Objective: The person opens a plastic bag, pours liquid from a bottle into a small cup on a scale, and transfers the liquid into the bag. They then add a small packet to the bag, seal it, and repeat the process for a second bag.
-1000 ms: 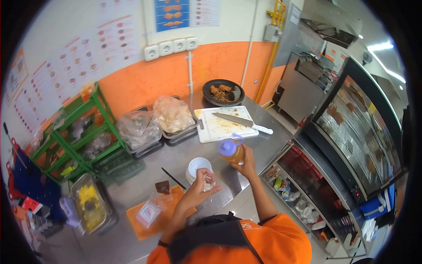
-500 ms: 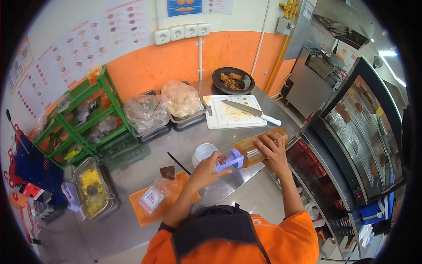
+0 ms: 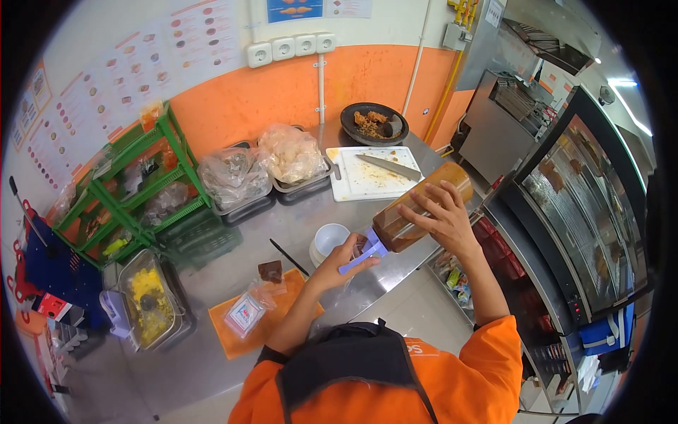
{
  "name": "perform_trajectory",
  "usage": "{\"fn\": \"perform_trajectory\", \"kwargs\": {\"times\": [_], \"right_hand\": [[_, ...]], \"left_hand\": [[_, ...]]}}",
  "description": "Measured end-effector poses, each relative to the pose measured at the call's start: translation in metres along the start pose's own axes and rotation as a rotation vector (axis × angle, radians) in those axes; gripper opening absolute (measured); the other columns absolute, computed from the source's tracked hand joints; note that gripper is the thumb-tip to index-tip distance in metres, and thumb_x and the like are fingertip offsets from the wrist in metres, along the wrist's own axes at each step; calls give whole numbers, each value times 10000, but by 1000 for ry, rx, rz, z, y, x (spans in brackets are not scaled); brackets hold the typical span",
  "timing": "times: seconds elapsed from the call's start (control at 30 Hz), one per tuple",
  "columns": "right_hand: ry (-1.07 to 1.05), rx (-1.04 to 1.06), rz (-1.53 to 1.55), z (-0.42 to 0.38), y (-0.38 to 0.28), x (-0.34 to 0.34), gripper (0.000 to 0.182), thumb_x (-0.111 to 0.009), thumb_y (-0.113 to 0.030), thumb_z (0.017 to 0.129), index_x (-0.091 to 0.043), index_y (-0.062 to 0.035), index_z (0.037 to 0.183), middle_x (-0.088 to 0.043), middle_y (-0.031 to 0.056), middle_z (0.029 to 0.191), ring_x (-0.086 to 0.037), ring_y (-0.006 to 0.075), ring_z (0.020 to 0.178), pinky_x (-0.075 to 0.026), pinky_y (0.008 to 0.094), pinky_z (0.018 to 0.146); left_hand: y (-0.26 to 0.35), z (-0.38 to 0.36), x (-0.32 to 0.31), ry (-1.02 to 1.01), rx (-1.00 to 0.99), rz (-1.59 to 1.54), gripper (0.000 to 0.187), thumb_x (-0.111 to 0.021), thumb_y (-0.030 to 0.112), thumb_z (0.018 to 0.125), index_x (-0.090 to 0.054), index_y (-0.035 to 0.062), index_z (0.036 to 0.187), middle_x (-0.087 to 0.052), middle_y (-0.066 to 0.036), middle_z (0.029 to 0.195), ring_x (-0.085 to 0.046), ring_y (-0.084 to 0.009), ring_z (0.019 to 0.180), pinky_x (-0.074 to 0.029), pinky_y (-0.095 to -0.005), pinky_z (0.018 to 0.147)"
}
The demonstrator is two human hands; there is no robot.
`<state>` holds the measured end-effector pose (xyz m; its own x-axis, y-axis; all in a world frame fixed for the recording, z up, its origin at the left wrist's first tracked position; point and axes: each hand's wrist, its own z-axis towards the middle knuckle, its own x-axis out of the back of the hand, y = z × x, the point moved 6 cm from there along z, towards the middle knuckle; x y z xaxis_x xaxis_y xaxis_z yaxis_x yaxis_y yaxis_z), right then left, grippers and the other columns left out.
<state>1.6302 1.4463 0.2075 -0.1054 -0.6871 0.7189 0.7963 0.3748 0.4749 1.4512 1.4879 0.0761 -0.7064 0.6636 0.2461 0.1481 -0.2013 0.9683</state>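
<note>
A large clear sauce bottle (image 3: 395,225) of brown sauce is tilted over the table's front edge, with its lilac cap (image 3: 374,242) pointing down to the left. My right hand (image 3: 446,218) is wrapped round its body from above. At the cap, my left hand (image 3: 337,267) is closed, its fingers curled round something small and partly see-through that I cannot make out. A lilac strap (image 3: 358,264) from the cap crosses my left fingers. Just behind that hand stands a white bowl (image 3: 330,239), apparently stacked on another.
A knife (image 3: 388,167) lies on a white cutting board (image 3: 346,185), before a dark mortar (image 3: 353,134) with food. Bagged food sits in trays (image 3: 265,201). Nearby are an orange cloth (image 3: 224,343), a green rack (image 3: 152,230) and a glass display case (image 3: 572,205).
The bottle's base has risen, so it now tilts more steeply with the cap lower. My right hand has gone up with it; my left hand stays at the cap.
</note>
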Motion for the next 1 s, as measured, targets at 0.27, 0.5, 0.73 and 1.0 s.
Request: {"fn": "perform_trajectory", "kwargs": {"times": [0.27, 0.5, 0.73, 1.0], "right_hand": [[9, 46, 24, 12, -1, 3, 626, -663, -80, 685, -575, -386, 1224, -570, -58, 1235, -526, 204, 1137, -327, 438, 1088], [-58, -28, 84, 7, 3, -13, 557, -654, -88, 717, -561, -351, 1199, -571, -49, 1202, -515, 200, 1147, -324, 445, 1090], [-168, -255, 449, -21, 2, -49, 770, -788, -43, 537, -558, -256, 1240, -560, -3, 1218, -474, 252, 1174, -337, 450, 1037], [61, -933, 928, -83, -16, -125, 885, -867, -95, 541, -444, -92, 1318, -528, 120, 1254, -477, 310, 1183, -393, 412, 1008]], "left_hand": [[-1, 2, 1, -4, -75, -85, 571, -715, 320, 864, -426, -61, 1175, -571, -149, 1114, -571, -181, 1044, -451, -310, 898], [-8, 4, 2, 26, -32, -105, 553, -715, 326, 863, -439, -49, 1162, -586, -133, 1069, -586, -172, 1011, -458, -299, 877], [-32, 11, -1, 68, -99, -316, 455, -682, 245, 897, -455, 4, 1209, -599, -71, 1042, -589, -164, 972, -463, -301, 858], [-52, 15, 9, 33, -66, -918, 511, -692, 249, 885, -417, 78, 1280, -540, -16, 924, -546, -130, 941, -444, -313, 908]]}}
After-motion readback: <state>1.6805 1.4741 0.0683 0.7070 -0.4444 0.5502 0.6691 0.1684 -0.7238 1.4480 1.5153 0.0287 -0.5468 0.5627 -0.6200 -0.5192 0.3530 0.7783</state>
